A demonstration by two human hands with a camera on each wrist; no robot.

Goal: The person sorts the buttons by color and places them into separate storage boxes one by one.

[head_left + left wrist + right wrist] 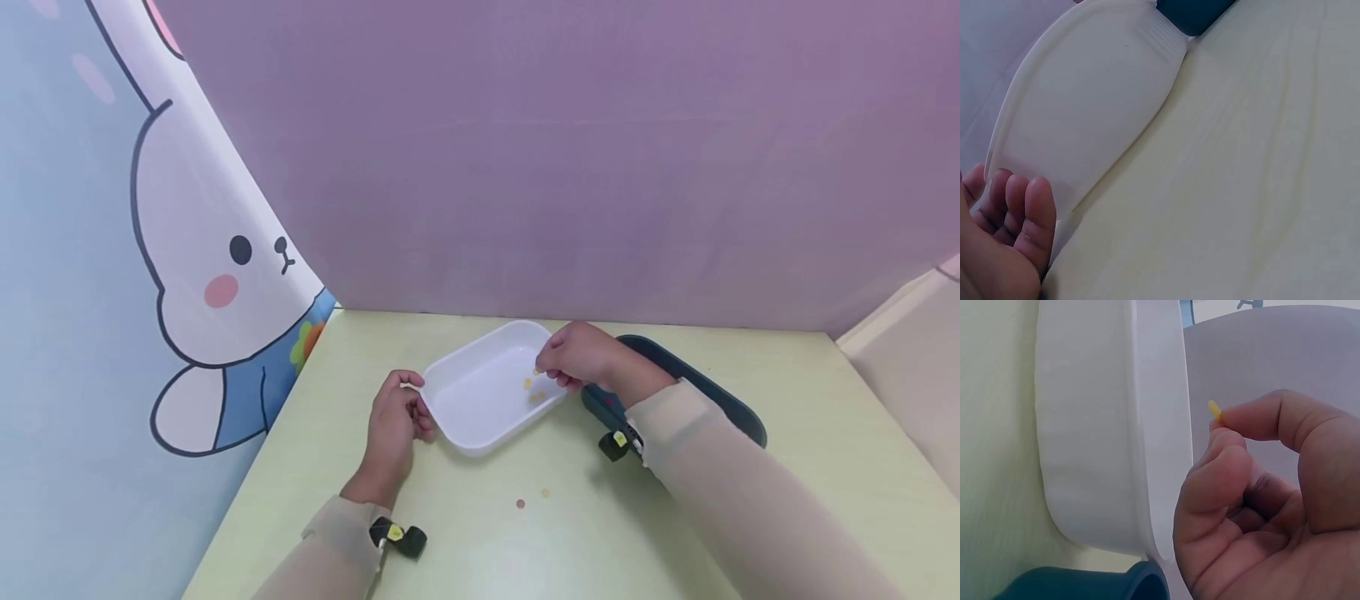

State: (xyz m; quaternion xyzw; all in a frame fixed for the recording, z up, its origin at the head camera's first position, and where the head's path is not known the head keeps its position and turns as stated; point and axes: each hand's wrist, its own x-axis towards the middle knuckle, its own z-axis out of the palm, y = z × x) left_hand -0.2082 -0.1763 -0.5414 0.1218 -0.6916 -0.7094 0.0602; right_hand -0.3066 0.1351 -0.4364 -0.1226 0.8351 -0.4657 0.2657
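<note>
A white tray sits at an angle near the back of the table. My left hand grips its left corner, with fingers curled against the outer wall; the left wrist view shows these fingers beside the tray wall. Over the tray's right end, my right hand pinches a small thin yellow disc between thumb and forefinger. Several yellow discs lie inside the tray below it. A dark teal tray stands to the right, partly hidden by my right forearm, with a small red piece in it.
In front of the white tray, a reddish disc and a pale yellow disc lie on the table. A purple wall borders the table's back edge. To the left is a panel with a cartoon rabbit.
</note>
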